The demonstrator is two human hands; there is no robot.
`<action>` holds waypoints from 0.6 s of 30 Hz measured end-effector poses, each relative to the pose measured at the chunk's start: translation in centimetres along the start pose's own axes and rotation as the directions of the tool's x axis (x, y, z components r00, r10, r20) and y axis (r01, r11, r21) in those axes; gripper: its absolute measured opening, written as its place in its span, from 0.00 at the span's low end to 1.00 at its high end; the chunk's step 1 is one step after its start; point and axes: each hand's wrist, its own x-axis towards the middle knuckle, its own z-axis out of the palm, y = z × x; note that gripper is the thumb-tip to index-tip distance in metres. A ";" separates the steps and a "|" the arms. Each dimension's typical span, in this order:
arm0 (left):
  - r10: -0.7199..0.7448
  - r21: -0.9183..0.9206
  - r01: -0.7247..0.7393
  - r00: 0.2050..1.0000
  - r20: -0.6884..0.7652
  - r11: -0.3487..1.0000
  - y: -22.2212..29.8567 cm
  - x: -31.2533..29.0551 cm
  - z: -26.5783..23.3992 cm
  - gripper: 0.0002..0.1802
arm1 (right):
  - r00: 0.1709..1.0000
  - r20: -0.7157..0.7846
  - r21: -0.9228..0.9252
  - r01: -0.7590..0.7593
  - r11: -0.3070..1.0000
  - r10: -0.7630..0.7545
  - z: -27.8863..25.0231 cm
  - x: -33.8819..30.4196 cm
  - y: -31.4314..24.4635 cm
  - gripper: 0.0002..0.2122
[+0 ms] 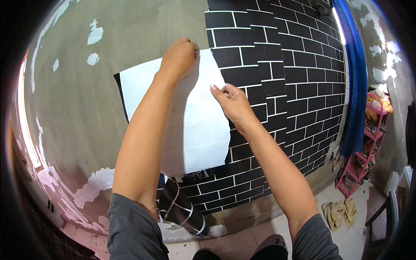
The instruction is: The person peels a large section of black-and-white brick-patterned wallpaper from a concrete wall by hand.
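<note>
White is the near face of the sheet point(206, 130), which is seen in the head view in front of the wall, partly over the bare grey plaster point(138, 30) and partly over the black covering point(303, 71). By the left hand point(180, 60), closed with fingers curled in, the top edge appears to be gripped; the pinch itself is hidden. By the right hand point(234, 102), the right edge is pinched narrowly between thumb and fingers. A dark margin point(118, 85) is shown along the left edge, and a roll point(181, 210) is seen hanging below; whether it is joined to the sheet cannot be told. The sheet is judged to be light, thin and limp, easily creased or torn, perhaps slippery on its smooth face. It is best held near the corners, with edges pinched lightly and tension kept even.
</note>
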 end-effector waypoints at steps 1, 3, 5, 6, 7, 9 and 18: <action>-0.021 -0.017 0.021 1.000 -0.002 1.000 0.2 -0.1 -0.1 0.09 | 1.000 -0.008 -0.021 -0.007 1.000 0.007 -0.2 -0.1 -0.1 0.18; -0.001 -0.020 0.001 1.000 -0.021 1.000 -0.1 -0.5 0.1 0.08 | 1.000 -0.010 -0.061 -0.024 0.998 0.023 0.0 -0.6 -0.7 0.18; 0.004 -0.023 -0.005 0.999 -0.043 1.000 -0.1 -0.8 0.2 0.08 | 0.999 -0.012 -0.081 -0.033 0.996 0.032 0.1 -0.8 -0.6 0.18; -0.001 -0.025 -0.001 0.999 -0.054 1.000 0.0 -0.9 0.3 0.07 | 0.999 -0.014 -0.093 -0.036 0.995 0.035 0.1 -0.8 -0.6 0.18; -0.005 -0.027 0.004 0.998 -0.066 1.000 0.1 -1.0 0.3 0.07 | 1.000 -0.012 -0.090 -0.022 0.996 0.021 0.0 -0.7 -0.2 0.18; 0.002 -0.035 -0.004 0.997 -0.077 0.999 0.4 -1.0 0.2 0.07 | 1.000 -0.009 -0.084 0.007 0.996 -0.008 0.0 -0.5 0.3 0.18; 0.023 0.008 -0.021 0.979 -0.202 1.000 1.2 -2.7 1.0 0.07 | 0.998 0.004 -0.081 -0.067 0.994 0.068 0.0 -1.5 0.5 0.19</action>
